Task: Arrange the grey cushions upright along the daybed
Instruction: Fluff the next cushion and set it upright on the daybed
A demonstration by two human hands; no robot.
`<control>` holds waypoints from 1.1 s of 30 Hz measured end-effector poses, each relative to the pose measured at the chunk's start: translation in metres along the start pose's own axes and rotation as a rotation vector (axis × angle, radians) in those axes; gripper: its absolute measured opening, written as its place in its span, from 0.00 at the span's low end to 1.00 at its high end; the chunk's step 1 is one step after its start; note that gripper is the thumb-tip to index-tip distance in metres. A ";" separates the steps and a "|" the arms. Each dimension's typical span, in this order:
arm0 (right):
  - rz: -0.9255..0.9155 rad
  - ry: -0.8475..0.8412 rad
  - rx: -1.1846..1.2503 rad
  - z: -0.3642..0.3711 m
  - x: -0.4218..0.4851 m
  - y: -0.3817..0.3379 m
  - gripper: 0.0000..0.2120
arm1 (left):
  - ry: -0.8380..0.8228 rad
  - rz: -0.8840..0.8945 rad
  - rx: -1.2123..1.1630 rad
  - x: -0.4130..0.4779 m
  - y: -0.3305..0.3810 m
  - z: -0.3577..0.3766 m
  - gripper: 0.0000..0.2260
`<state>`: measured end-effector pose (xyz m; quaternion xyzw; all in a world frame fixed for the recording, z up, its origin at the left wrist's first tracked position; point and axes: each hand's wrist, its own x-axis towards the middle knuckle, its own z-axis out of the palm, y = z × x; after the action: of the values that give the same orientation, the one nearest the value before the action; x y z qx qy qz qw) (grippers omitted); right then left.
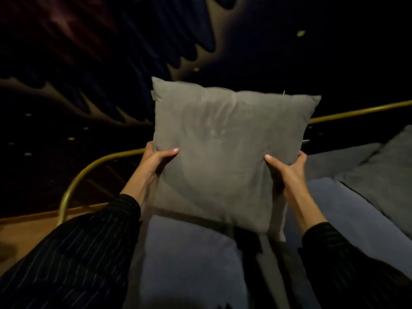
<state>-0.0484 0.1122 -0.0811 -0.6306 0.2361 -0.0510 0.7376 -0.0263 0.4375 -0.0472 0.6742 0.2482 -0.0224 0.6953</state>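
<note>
Head view: my left hand (156, 162) and right hand (287, 169) pinch a grey cushion (225, 150) upright over the daybed (187, 259); its small side tag (153, 95) is unreadable.

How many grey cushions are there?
2: one grey cushion held upright between both hands, another darker cushion lying at the right edge. More may be hidden in the dark.

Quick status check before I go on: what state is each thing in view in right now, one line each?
Grey cushion: upright, held by both side edges, its bottom edge down at the daybed.
Left hand: gripping the cushion's left edge.
Right hand: gripping the cushion's right edge.
Dark grey cushions: lying flat on the daybed, at right.
Brass rail: behind the cushion; contact not visible.
</note>
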 end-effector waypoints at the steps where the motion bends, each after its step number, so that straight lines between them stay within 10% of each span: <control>1: -0.021 -0.063 -0.020 0.023 -0.002 0.000 0.40 | 0.031 0.007 -0.026 0.002 0.000 -0.026 0.33; 11: -0.034 -0.376 -0.179 0.170 0.012 0.024 0.44 | 0.152 -0.071 -0.194 0.044 -0.032 -0.169 0.46; 33: 0.060 -0.374 -0.380 0.181 0.046 0.142 0.41 | 0.317 -0.250 -0.110 0.094 -0.113 -0.137 0.58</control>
<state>0.0355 0.2878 -0.2133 -0.7489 0.1197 0.1333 0.6380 -0.0285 0.5862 -0.1824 0.5941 0.4372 0.0114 0.6751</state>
